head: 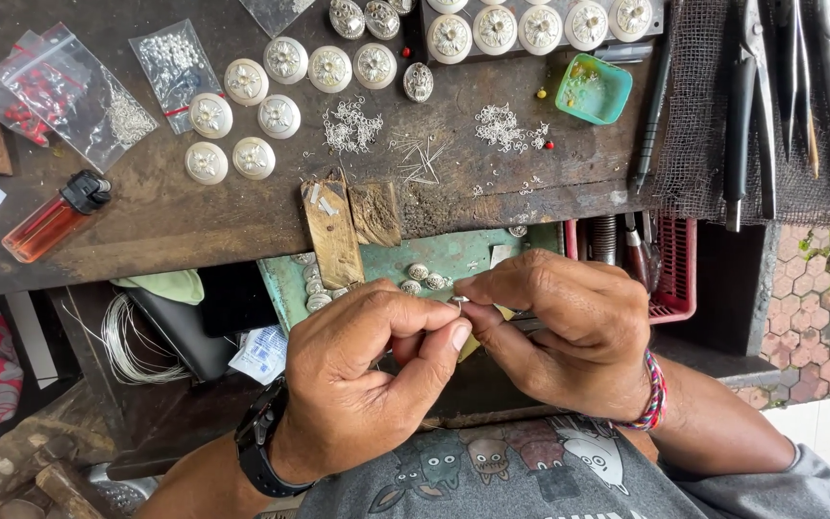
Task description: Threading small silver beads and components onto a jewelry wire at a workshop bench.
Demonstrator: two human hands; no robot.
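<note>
Dark wooden worktop (194, 231) carries round silver ornaments (285, 60). Left hand (362, 375) and right hand (554, 332) fingers close on a tiny silver piece (458, 300) between them: light, probably easily bent; pinch its edges.

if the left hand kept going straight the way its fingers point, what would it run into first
Almost at once, the right hand: the left hand points up and to the right, its fingertips already meeting the right hand's fingertips around a tiny silver piece. Depth is hard to judge, but nothing else lies between them.
</note>
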